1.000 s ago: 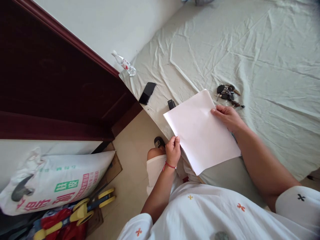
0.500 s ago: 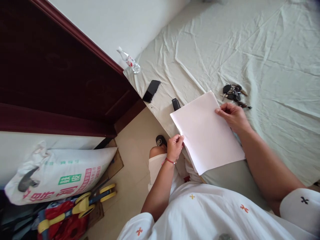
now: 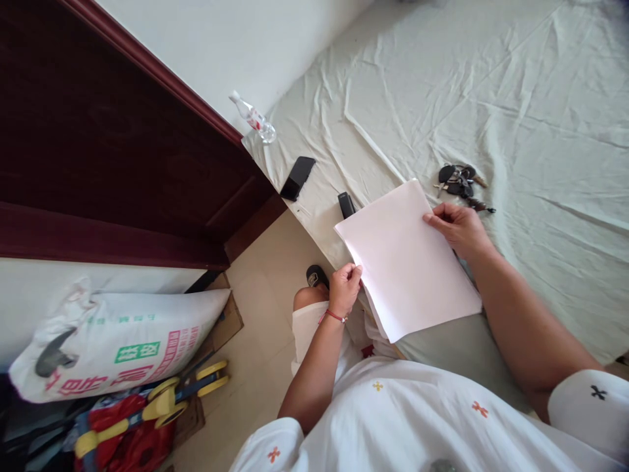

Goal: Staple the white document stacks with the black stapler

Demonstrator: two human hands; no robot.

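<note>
Left hand (image 3: 344, 288) and right hand (image 3: 459, 229) pinch white paper (image 3: 405, 262); the sack (image 3: 105, 341)'s green panel (image 3: 137, 352) possibly reads 麸皮.

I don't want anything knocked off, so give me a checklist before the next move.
1. Rectangular white paper stack held by the braceleted left hand: ok.
2. Bare right hand holding the stack's other side: ok.
3. Black-and-metal key bunch apart from the stack: ok.
4. Small black oblong device untouched by paper: cannot tell; they overlap in view.
5. Flat black phone well inside the pale green cloth's edge: not ok.
</note>
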